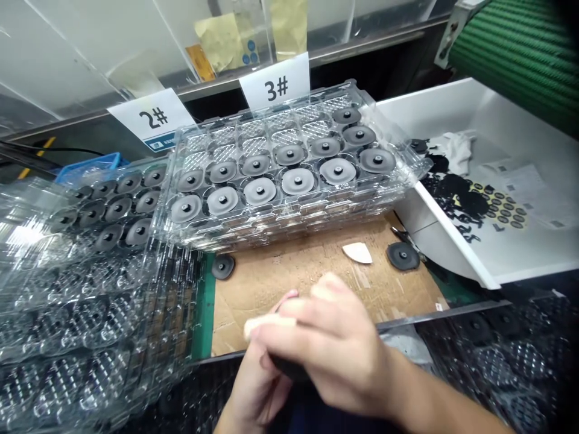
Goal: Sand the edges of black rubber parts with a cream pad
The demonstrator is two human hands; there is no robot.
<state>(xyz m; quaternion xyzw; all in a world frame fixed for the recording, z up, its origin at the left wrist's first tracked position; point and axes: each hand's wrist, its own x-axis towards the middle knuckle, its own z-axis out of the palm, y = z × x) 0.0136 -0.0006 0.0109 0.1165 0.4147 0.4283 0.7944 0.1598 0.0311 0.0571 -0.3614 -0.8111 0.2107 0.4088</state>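
Note:
My left hand (257, 380) is closed round a dark part (289, 366), seemingly one of the black rounded discs; mostly hidden by my fingers. My right hand (335, 337) lies over it from above, fingers bent and pressed onto the same part. Near the right fingertips is a pale patch that I cannot make out. Both hands are above the front edge of a cardboard sheet (289, 271). On that sheet lie a black disc with a centre stud (403, 256), another black disc (223, 266) and a white wedge-shaped piece (357, 252).
A stack of clear plastic trays (289, 208) stands behind, its top one part-filled with black discs. More trays (90, 289) are piled at left. At right, a white bin (470, 247) holds black scraps. Dark-handled pliers or cutters (409, 241) lie beside it. A green ribbed roll (520, 54) overhangs.

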